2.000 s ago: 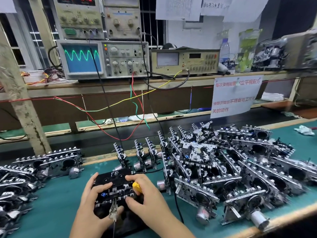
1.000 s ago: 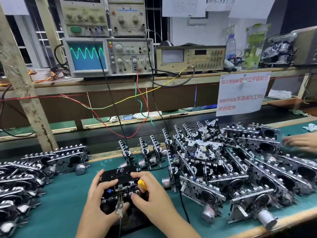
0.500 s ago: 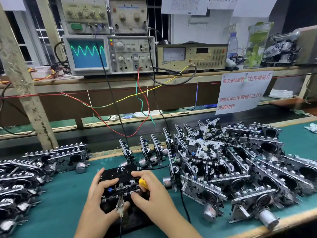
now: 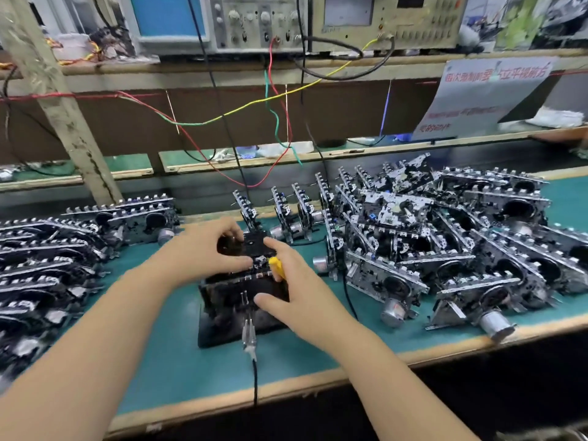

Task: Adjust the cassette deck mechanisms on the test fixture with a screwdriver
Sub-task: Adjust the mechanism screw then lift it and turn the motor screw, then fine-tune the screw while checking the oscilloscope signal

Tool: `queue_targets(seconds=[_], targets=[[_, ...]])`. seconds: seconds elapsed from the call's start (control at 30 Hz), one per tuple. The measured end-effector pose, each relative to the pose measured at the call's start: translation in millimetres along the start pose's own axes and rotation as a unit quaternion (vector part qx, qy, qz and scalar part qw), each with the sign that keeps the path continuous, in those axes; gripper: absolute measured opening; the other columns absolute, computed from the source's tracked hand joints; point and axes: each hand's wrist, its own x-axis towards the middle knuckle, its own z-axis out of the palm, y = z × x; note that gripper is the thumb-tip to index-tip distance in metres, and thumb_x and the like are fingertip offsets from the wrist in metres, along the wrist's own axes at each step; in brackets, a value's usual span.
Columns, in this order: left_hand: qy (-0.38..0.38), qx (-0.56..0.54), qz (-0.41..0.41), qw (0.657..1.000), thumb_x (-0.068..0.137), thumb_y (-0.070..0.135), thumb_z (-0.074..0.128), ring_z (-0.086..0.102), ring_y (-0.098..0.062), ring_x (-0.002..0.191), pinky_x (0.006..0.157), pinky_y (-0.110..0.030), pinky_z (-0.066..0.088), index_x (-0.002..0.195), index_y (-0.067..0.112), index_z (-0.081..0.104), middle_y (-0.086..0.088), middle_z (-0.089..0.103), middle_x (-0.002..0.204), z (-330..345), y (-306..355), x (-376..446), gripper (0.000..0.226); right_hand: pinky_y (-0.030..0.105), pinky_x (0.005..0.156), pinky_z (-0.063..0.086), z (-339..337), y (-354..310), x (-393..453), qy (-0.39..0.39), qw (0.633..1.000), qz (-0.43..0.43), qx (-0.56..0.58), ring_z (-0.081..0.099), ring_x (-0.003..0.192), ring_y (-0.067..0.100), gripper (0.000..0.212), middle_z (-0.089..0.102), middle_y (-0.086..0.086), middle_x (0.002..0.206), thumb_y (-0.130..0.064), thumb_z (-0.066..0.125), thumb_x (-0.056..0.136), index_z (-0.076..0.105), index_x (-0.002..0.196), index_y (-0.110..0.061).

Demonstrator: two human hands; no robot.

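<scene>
On the green mat near the bench's front edge, the test fixture (image 4: 235,300) carries the cassette deck mechanism (image 4: 251,249). Left hand (image 4: 203,249) curls over its far-left corner; right hand (image 4: 296,291) clamps the yellow screwdriver (image 4: 277,267), handle toward the person, tip hidden. Stamped metal, probably light, rigid, delicate: best held by the frame edges.

blurred chinese text on sign (image 4: 486,97)
</scene>
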Motion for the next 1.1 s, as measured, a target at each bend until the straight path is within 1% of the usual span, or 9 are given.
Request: queue_targets(seconds=[0.2,0.33,0.5,0.57,0.7,0.77,0.87,0.97,1.1], targets=[[-0.008,-0.003,-0.024,1.000,0.069,0.054,0.086,0.061,0.000,0.088,0.072,-0.014,0.040,0.097,0.038,0.062,0.019,0.066,0.101,-10.3,0.2,14.5,0.040,0.022,0.090,0.034,3.7,4.6,-26.8,0.036,0.999,0.004,0.014,0.037,0.109,-0.001,0.072,0.035,-0.020,0.130,-0.033,0.066,0.094,0.024,0.153,-0.034],[0.138,-0.098,-0.014,0.985,0.070,0.049,0.087,0.064,0.010,0.081,0.074,-0.018,0.046,0.093,0.043,0.066,0.027,0.068,0.092,-2.2,-11.5,3.6,0.032,0.018,0.079,0.035,4.6,3.7,-27.3,0.041,0.999,0.009,0.033,0.036,0.102,0.000,0.061,0.036,-0.022,0.127,-0.033,0.063,0.095,0.031,0.147,-0.034],[0.421,-0.321,-0.081,0.844,0.077,0.039,0.079,0.066,0.002,0.077,0.070,-0.016,0.052,0.086,0.037,0.070,0.010,0.072,0.088,11.1,-53.8,-33.3,0.014,0.026,0.094,0.033,0.1,-2.2,-11.9,0.061,0.998,-0.015,0.022,0.040,0.124,0.012,0.045,0.042,-0.018,0.126,-0.023,0.063,0.095,0.042,0.135,-0.022],[0.446,-0.352,-0.170,0.805,0.081,0.032,0.075,0.065,-0.009,0.087,0.084,-0.029,0.056,0.094,0.031,0.068,-0.006,0.073,0.103,27.6,-79.4,-54.3,0.015,0.026,0.098,0.034,-1.6,-3.7,-4.2,0.058,0.997,-0.046,-0.020,0.040,0.126,0.012,0.043,0.044,-0.017,0.123,-0.018,0.063,0.095,0.047,0.135,-0.016],[0.316,-0.293,-0.279,0.858,0.092,0.013,0.070,0.063,-0.024,0.107,0.095,-0.044,0.049,0.101,0.024,0.065,-0.008,0.070,0.114,62.1,-109.9,-90.5,0.015,0.038,0.106,0.038,-0.8,-3.8,14.3,0.035,0.986,-0.106,-0.126,0.042,0.127,0.021,0.036,0.055,0.000,0.129,0.000,0.064,0.089,0.056,0.123,-0.010],[0.258,-0.208,-0.265,0.905,0.091,0.014,0.071,0.063,-0.023,0.103,0.081,-0.037,0.046,0.094,0.030,0.065,0.003,0.070,0.102,65.5,-109.5,-100.3,0.017,0.044,0.103,0.040,-2.1,-3.2,23.5,0.022,0.969,-0.141,-0.201,0.044,0.121,0.025,0.031,0.056,0.002,0.125,-0.001,0.068,0.086,0.057,0.114,-0.008],[0.192,-0.062,-0.212,0.956,0.089,0.021,0.074,0.059,-0.024,0.113,0.089,-0.042,0.045,0.100,0.042,0.061,0.007,0.066,0.113,59.3,-97.4,-105.1,0.027,0.044,0.096,0.043,-4.5,-3.9,33.5,0.009,0.942,-0.185,-0.279,0.046,0.115,0.026,0.031,0.055,0.004,0.126,-0.004,0.070,0.085,0.056,0.113,-0.007],[0.199,-0.177,-0.136,0.954,0.090,0.016,0.072,0.060,0.000,0.110,0.093,-0.035,0.044,0.111,0.049,0.059,0.022,0.067,0.117,54.5,-69.7,-96.3,0.041,0.044,0.085,0.045,-7.3,-9.5,41.7,-0.001,0.934,-0.220,-0.283,0.047,0.102,0.026,0.022,0.058,0.007,0.112,0.005,0.064,0.086,0.055,0.103,-0.006],[0.214,-0.303,-0.091,0.924,0.087,0.020,0.076,0.066,0.002,0.106,0.098,-0.040,0.047,0.116,0.048,0.064,0.022,0.071,0.112,42.5,-28.6,-76.0,0.042,0.046,0.082,0.043,-28.3,-27.1,49.4,0.023,0.965,-0.183,-0.185,0.046,0.090,0.024,0.022,0.055,0.005,0.093,0.006,0.066,0.086,0.051,0.090,-0.008]])
